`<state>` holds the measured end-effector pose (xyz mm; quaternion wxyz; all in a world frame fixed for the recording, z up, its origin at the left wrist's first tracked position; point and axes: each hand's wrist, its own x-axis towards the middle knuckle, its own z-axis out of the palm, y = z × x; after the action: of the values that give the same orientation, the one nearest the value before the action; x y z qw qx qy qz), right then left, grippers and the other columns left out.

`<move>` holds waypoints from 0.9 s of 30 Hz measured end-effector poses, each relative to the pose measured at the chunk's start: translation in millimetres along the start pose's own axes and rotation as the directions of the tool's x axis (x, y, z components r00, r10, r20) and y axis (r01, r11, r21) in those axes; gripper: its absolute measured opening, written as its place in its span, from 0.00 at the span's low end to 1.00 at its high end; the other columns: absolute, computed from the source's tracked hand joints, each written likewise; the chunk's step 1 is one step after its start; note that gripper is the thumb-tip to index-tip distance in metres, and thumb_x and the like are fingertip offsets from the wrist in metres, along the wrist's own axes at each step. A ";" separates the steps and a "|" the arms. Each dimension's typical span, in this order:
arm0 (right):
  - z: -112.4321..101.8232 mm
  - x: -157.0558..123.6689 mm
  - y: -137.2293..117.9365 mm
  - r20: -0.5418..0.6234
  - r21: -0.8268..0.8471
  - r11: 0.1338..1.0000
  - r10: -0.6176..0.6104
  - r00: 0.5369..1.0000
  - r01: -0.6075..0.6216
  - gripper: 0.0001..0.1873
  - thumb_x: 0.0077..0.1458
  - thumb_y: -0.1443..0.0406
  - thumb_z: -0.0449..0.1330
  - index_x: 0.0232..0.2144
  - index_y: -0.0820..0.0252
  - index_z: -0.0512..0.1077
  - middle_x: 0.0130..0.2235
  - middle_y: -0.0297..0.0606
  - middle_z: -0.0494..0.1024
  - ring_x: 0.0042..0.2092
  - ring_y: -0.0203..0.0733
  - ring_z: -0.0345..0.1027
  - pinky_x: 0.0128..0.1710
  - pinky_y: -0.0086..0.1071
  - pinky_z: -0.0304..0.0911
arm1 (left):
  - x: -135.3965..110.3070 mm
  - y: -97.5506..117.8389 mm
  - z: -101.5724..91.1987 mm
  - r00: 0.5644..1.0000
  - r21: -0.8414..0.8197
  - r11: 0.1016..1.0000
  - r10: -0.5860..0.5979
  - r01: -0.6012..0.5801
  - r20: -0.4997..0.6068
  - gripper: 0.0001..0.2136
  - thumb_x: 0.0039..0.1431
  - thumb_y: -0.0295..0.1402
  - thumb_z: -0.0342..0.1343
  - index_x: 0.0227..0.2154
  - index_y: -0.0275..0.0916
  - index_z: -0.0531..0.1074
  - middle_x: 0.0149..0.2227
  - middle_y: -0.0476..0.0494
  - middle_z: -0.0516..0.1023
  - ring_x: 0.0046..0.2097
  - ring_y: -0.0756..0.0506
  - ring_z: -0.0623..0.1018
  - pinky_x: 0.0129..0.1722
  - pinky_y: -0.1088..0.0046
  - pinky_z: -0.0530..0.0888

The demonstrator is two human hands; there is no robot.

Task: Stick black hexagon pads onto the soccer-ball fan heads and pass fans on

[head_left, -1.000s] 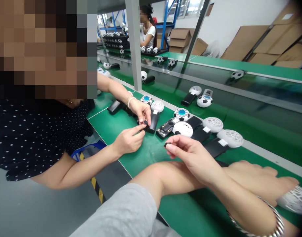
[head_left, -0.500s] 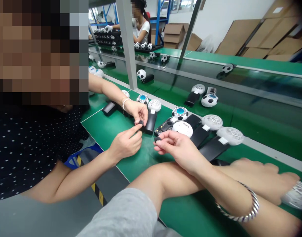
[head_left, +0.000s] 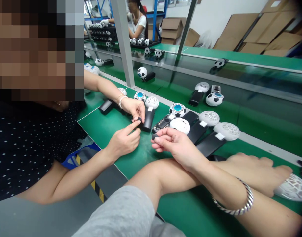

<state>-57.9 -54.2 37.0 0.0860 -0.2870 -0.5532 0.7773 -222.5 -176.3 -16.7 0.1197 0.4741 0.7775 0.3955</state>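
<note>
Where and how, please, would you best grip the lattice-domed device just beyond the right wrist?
Probably by the black handle, from above, pinching its long edges: it lies flat, while the white lattice dome is rounded and openwork. The right hand hides the handle's near end.

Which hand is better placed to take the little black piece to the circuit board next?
Probably the right hand: it pinches the little black piece near the exposed circuit board. The left hand is farther from the board, by a white lattice shell.
</note>
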 end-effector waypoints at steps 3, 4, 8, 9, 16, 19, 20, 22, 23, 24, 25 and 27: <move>-3.3 0.8 0.2 0.020 0.081 0.996 0.046 0.999 -0.048 0.05 0.50 0.67 0.60 0.27 0.62 0.66 0.28 0.34 0.77 0.30 0.30 0.72 0.30 0.23 0.67 | -0.3 1.7 -1.0 0.996 -0.117 0.991 -0.057 0.065 0.071 0.20 0.64 0.33 0.33 0.54 0.41 0.63 0.29 0.51 0.74 0.30 0.57 0.70 0.31 0.76 0.66; -4.7 1.2 0.5 0.034 0.111 0.991 0.064 0.997 -0.068 0.05 0.51 0.67 0.60 0.27 0.62 0.66 0.29 0.35 0.77 0.30 0.31 0.72 0.30 0.23 0.68 | -0.2 2.3 -1.2 0.991 -0.180 0.978 -0.088 0.105 0.103 0.21 0.64 0.33 0.32 0.54 0.40 0.62 0.29 0.51 0.73 0.30 0.57 0.70 0.31 0.76 0.66; -9.6 3.4 2.3 0.087 0.218 0.966 0.120 0.989 -0.136 0.05 0.51 0.66 0.60 0.27 0.62 0.68 0.32 0.38 0.78 0.33 0.32 0.73 0.32 0.24 0.68 | 1.0 3.0 -1.2 0.938 -0.529 0.777 -0.248 0.342 0.243 0.21 0.64 0.32 0.33 0.54 0.38 0.62 0.31 0.49 0.71 0.31 0.57 0.70 0.34 0.76 0.66; -10.2 3.9 2.6 0.088 0.232 0.961 0.131 0.988 -0.148 0.05 0.51 0.66 0.60 0.27 0.62 0.68 0.32 0.38 0.78 0.32 0.32 0.73 0.32 0.24 0.68 | 1.3 2.5 -0.8 0.925 -0.584 0.718 -0.271 0.378 0.266 0.20 0.63 0.33 0.35 0.54 0.38 0.63 0.31 0.49 0.70 0.32 0.57 0.70 0.34 0.77 0.67; -11.0 5.1 3.9 0.054 0.215 0.967 0.127 0.990 -0.136 0.08 0.45 0.64 0.66 0.26 0.61 0.70 0.30 0.31 0.75 0.29 0.26 0.67 0.27 0.19 0.60 | 2.7 -3.6 2.2 0.890 -0.875 0.182 -0.184 0.448 0.417 0.15 0.60 0.31 0.43 0.47 0.42 0.69 0.28 0.46 0.68 0.31 0.50 0.72 0.32 0.75 0.72; -11.6 4.9 4.5 0.040 0.203 0.974 0.099 0.994 -0.105 0.11 0.41 0.62 0.68 0.26 0.61 0.71 0.24 0.26 0.69 0.27 0.25 0.63 0.25 0.20 0.56 | 3.4 -5.4 2.5 0.891 -0.891 0.094 -0.148 0.445 0.430 0.15 0.61 0.29 0.41 0.47 0.43 0.69 0.26 0.46 0.67 0.29 0.50 0.73 0.30 0.74 0.73; -11.8 4.9 4.6 0.040 0.207 0.973 0.093 0.995 -0.099 0.11 0.41 0.62 0.68 0.26 0.61 0.71 0.24 0.26 0.68 0.26 0.24 0.62 0.25 0.20 0.55 | 3.6 -6.1 2.7 0.892 -0.894 0.069 -0.136 0.442 0.431 0.16 0.61 0.29 0.41 0.47 0.43 0.69 0.26 0.46 0.67 0.29 0.50 0.73 0.30 0.74 0.73; -12.0 5.1 4.5 0.048 0.211 0.973 0.089 0.995 -0.097 0.12 0.41 0.62 0.68 0.25 0.62 0.70 0.24 0.27 0.69 0.26 0.24 0.61 0.25 0.21 0.55 | 3.9 -8.0 3.0 0.899 -0.900 0.069 -0.123 0.431 0.421 0.16 0.62 0.29 0.40 0.48 0.42 0.68 0.26 0.46 0.68 0.30 0.50 0.73 0.31 0.74 0.74; -11.9 5.2 4.4 0.051 0.213 0.972 0.090 0.995 -0.099 0.12 0.40 0.62 0.68 0.25 0.62 0.70 0.25 0.28 0.70 0.26 0.25 0.61 0.26 0.21 0.56 | 4.1 -9.2 3.2 0.904 -0.902 0.088 -0.119 0.422 0.412 0.16 0.62 0.29 0.39 0.48 0.42 0.68 0.26 0.46 0.68 0.30 0.50 0.74 0.31 0.74 0.74; -11.7 5.3 4.3 0.055 0.215 0.971 0.092 0.994 -0.102 0.12 0.40 0.62 0.68 0.25 0.63 0.70 0.26 0.29 0.71 0.26 0.25 0.62 0.26 0.21 0.56 | 4.2 -10.7 3.5 0.910 -0.904 0.114 -0.112 0.411 0.399 0.16 0.62 0.29 0.39 0.47 0.42 0.68 0.26 0.45 0.68 0.31 0.50 0.74 0.32 0.74 0.75; -11.4 5.2 4.2 0.056 0.217 0.970 0.095 0.994 -0.105 0.12 0.40 0.63 0.68 0.25 0.63 0.70 0.27 0.30 0.72 0.26 0.25 0.63 0.27 0.21 0.56 | 4.3 -12.2 3.7 0.917 -0.906 0.147 -0.106 0.397 0.384 0.16 0.62 0.29 0.39 0.47 0.42 0.68 0.26 0.45 0.69 0.32 0.50 0.75 0.33 0.73 0.75; -10.8 4.7 3.9 0.056 0.225 0.968 0.099 0.994 -0.109 0.12 0.40 0.63 0.68 0.25 0.63 0.69 0.27 0.31 0.74 0.27 0.26 0.64 0.27 0.22 0.57 | 4.2 -15.5 4.1 0.931 -0.904 0.221 -0.097 0.365 0.353 0.16 0.63 0.29 0.39 0.47 0.41 0.68 0.26 0.45 0.69 0.33 0.49 0.75 0.34 0.73 0.76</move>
<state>-55.2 -44.8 29.4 0.0654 -0.2864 -0.4463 0.8453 -232.4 -174.4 -29.9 0.5253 0.2218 0.4191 0.7066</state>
